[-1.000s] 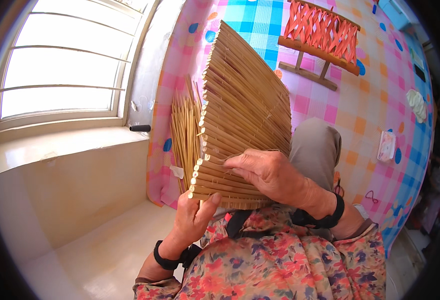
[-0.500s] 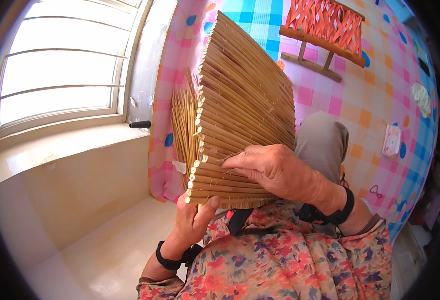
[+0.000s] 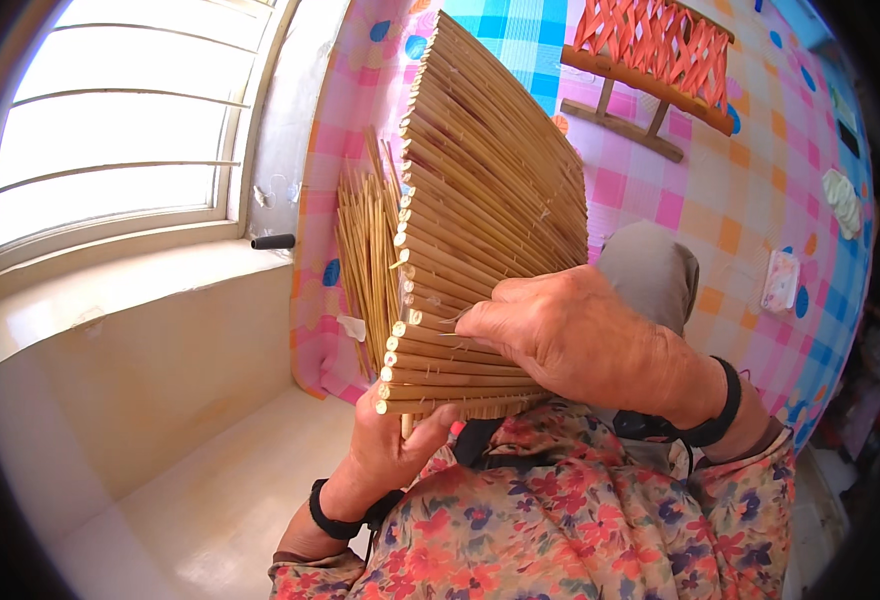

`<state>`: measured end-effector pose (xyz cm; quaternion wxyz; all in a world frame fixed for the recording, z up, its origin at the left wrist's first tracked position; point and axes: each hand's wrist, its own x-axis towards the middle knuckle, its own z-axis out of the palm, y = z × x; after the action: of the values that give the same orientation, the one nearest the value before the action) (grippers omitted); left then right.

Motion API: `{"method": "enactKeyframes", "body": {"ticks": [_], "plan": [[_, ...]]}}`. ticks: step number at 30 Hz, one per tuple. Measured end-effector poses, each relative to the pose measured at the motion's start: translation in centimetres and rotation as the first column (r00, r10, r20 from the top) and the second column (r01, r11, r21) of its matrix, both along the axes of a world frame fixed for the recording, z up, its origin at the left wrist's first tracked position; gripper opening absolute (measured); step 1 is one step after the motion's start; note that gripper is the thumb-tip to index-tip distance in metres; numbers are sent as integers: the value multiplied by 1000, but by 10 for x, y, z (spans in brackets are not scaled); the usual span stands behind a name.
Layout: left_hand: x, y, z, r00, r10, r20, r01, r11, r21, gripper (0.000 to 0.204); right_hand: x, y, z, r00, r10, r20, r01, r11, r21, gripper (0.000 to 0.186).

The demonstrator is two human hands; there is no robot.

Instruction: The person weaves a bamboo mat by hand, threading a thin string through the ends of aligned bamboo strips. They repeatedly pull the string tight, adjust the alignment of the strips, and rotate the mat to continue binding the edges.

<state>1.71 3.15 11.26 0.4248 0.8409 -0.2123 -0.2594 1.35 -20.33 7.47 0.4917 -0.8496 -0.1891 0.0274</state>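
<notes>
A mat of straw-coloured stalks point(image 3: 500, 190), laid side by side and stitched in rows, stands tilted in front of me with its cut ends toward the left. My left hand point(image 3: 385, 445) grips its lower left corner, thumb on the near side and the other fingers hidden behind. A short stalk end shows beside that thumb. Against the mat's face, low down, my right hand point(image 3: 570, 335) is closed in a pinch. A fine thread point(image 3: 447, 319) runs at its fingertips. Whether a needle is in the pinch is hidden.
Behind the mat lies a bundle of loose stalks point(image 3: 365, 250) on a checked cloth point(image 3: 640, 185). A wooden stool with red webbing point(image 3: 655, 60) stands at the back. To the right are a small packet point(image 3: 781, 280) and a crumpled white cloth point(image 3: 842, 200). A barred window point(image 3: 120, 130) is at left.
My right hand has shifted slightly right and up, still pinched at the mat. The left thumb has slid down off the mat's edge a little, uncovering a stalk end.
</notes>
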Motion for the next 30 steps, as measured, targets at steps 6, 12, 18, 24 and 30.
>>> {"method": "enactKeyframes", "body": {"ticks": [6,12,18,24,30], "plan": [[-4,0,-13,983,-72,170,73,997,1,18,4,-6,19,996,76,42,-67,980,-186,19],[-1,-9,-21,930,-197,309,221,974,-43,30,-1,-14,27,996,84,-11,-84,971,-222,15],[-12,-44,-16,860,-246,447,307,950,-66,56,-34,-46,46,993,21,-119,-33,994,-100,14],[-36,-58,-27,799,-332,502,388,922,-9,60,-77,-57,56,958,-151,-245,124,985,-121,25],[-42,-69,-33,707,-282,648,375,927,-5,48,-88,-64,43,918,-184,-352,156,982,-107,23]]}}
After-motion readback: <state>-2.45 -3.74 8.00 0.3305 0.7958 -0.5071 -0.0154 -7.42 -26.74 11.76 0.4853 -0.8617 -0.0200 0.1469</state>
